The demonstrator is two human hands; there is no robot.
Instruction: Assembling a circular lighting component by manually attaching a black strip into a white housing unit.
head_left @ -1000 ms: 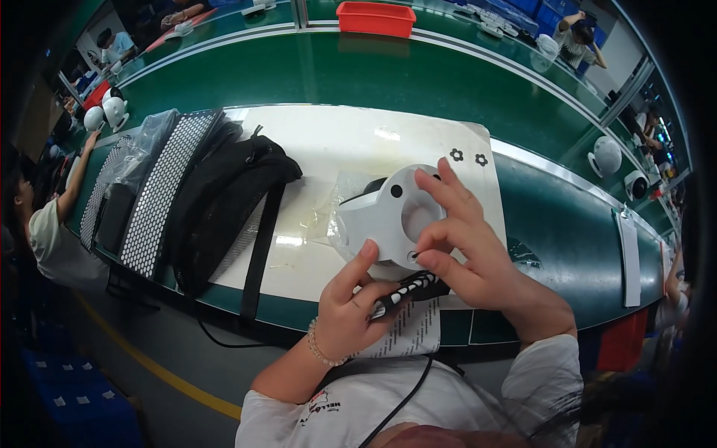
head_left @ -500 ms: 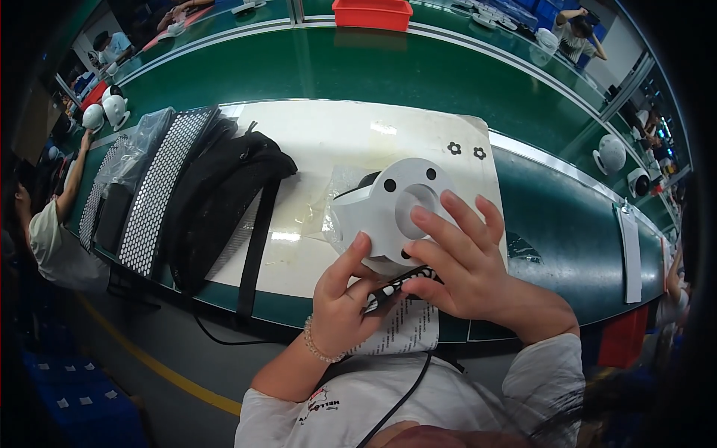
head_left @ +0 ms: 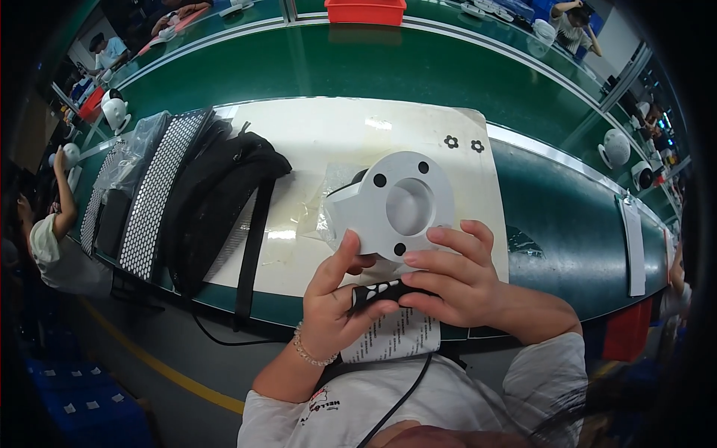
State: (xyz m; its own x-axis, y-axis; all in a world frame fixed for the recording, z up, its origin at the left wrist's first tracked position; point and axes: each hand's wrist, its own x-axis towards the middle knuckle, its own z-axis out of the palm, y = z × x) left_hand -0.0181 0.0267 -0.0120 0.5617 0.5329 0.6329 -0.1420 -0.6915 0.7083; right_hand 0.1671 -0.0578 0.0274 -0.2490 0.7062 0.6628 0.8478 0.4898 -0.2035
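Note:
A white device [head_left: 357, 222] lies bottom up in front of me on clear wrap. Its round base has a wide recess, and black round pads [head_left: 380, 181] dot the rim. My left hand [head_left: 329, 299] is closed on a narrow black strip with white spots [head_left: 377, 292], its thumb resting against the device. My right hand [head_left: 455, 278] has its thumb and a finger closed at the strip's other end. Its other fingertips reach the base's near rim, close to one pad [head_left: 399, 249]. Below the strip, a printed white sheet [head_left: 396, 337] hangs at the table's edge.
At left lie a black mesh bag [head_left: 224, 194], spotted black sheets [head_left: 160, 194] and clear plastic. A white board [head_left: 314, 123] covers the middle of the green table. A clipboard [head_left: 633, 246] lies at right, and a red bin [head_left: 366, 11] stands beyond. Other people work around.
My right hand has drawn back from the base's recess toward the strip, uncovering the recess. The strip has turned flatter between my hands. At far left, another person's hand has moved a white round device.

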